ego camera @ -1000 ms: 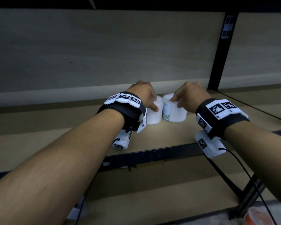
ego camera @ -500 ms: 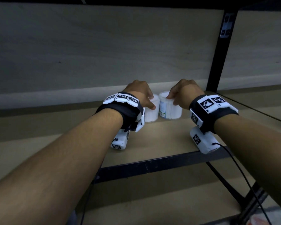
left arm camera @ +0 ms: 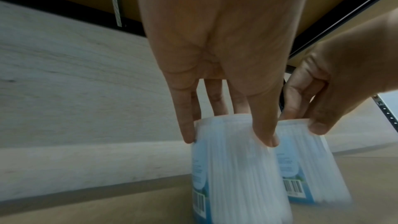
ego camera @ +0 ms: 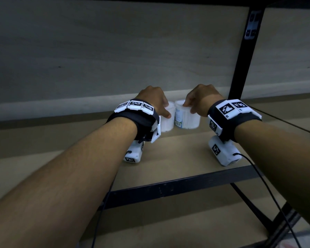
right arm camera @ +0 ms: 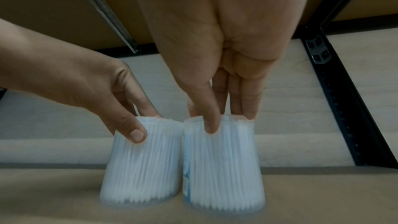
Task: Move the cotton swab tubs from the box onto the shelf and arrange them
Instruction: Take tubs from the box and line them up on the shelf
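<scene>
Over the last second both tubs were carried deeper onto the shelf board, toward the back panel. The left hand took the left tub along; the right hand took the right tub. Both forearms reach further in

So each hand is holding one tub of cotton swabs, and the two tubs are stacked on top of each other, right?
Not stacked. The right wrist view shows the left tub and the right tub standing side by side on the shelf board. The left hand and the right hand do each hold one.
</scene>
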### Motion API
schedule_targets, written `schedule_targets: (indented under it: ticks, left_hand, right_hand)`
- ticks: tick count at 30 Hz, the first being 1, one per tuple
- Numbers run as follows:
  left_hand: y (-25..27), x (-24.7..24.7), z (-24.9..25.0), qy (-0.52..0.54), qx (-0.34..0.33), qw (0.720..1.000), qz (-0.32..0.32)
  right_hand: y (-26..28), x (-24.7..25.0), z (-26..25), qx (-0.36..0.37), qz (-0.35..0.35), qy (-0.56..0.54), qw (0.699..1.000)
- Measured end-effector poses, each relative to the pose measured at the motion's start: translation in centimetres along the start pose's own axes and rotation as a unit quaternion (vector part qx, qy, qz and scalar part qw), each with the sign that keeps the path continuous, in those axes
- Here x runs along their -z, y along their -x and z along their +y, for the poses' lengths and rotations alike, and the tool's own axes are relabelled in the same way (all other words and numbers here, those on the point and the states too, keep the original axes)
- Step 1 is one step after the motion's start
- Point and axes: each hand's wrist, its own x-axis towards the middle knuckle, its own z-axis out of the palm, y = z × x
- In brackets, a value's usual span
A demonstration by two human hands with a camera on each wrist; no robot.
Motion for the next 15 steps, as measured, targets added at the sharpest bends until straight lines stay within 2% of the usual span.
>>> schedule_targets:
  ticks: [6, 12, 15]
  left_hand:
    - [0.4, 0.2, 0.0, -0.005, -0.006, 1.0, -0.016]
    - [2.3, 1.1, 0.5, 0.011, 0.008, 0.995, -0.1]
    - [4.3, 1.7, 1.3, 0.004, -0.019, 0.998, -0.065]
  right_hand:
    - [0.4, 0.3, -0.1, 0.016, -0.015, 0.018, 1.0]
    - [3.4, 1.4, 0.3, 0.039, -0.057, 0.049, 0.996]
    - [5.5, 1.8, 0.6, 0.054, -0.034, 0.032, 0.997]
